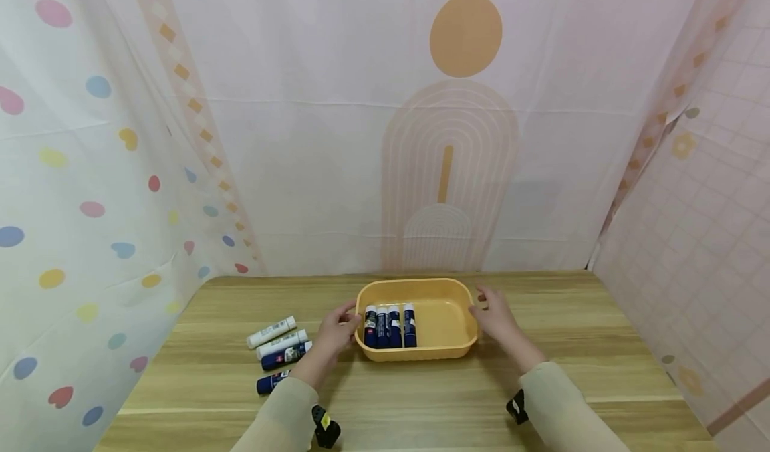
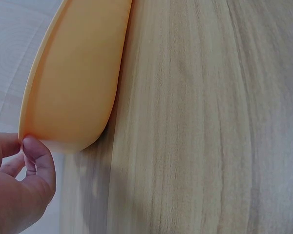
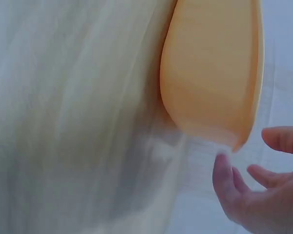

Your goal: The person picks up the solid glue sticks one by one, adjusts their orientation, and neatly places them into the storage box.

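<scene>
Left hand (image 1: 337, 330) pinches the edge of a yellow-orange, round-cornered tray (image 1: 446, 323) on the wooden table (image 1: 421, 405); right hand (image 1: 496, 315), fingers apart, is just beside its other end; four white-ended blue tubes (image 1: 383, 328) lie in the tray's left half

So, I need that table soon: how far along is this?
Apparently done: four blue tubes lie in the yellow tray. In hand: the left hand pinches the tray's end; the right hand is beside the other. Possibly left: two white tubes and two more blue tubes on the table.
</scene>
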Available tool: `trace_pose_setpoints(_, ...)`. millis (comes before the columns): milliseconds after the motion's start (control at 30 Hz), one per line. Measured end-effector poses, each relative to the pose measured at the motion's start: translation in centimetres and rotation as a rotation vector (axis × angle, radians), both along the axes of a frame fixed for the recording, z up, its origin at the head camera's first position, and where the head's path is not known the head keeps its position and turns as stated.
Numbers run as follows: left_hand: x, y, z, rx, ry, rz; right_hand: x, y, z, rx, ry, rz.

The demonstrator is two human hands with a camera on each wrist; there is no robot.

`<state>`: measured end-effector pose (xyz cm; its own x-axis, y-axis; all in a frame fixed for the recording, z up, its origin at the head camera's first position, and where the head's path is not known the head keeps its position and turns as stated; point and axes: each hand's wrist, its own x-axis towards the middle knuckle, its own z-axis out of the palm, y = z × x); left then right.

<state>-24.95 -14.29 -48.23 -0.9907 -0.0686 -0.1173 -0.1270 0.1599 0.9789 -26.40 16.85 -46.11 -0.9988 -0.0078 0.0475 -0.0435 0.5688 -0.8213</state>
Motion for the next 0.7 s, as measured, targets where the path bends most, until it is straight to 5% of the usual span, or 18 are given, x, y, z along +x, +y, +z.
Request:
trace_pose_setpoints(167,-0.4,0.1,0.0,-0.026,-0.049,0.024,-0.2,0.1,-1.1,-0.146,-0.107,-0.026)
trace_pose_setpoints(500,0.0,-0.4,0.2,-0.079,-0.035,-0.016,-0.4,-0.1,-1.3,-0.165,-0.126,-0.068)
trace_pose_setpoints(700,1.5,-3.3,1.6,-0.384,0.135,-0.148,-0.3,0.0,-1.2,-0.203,-0.150,-0.070)
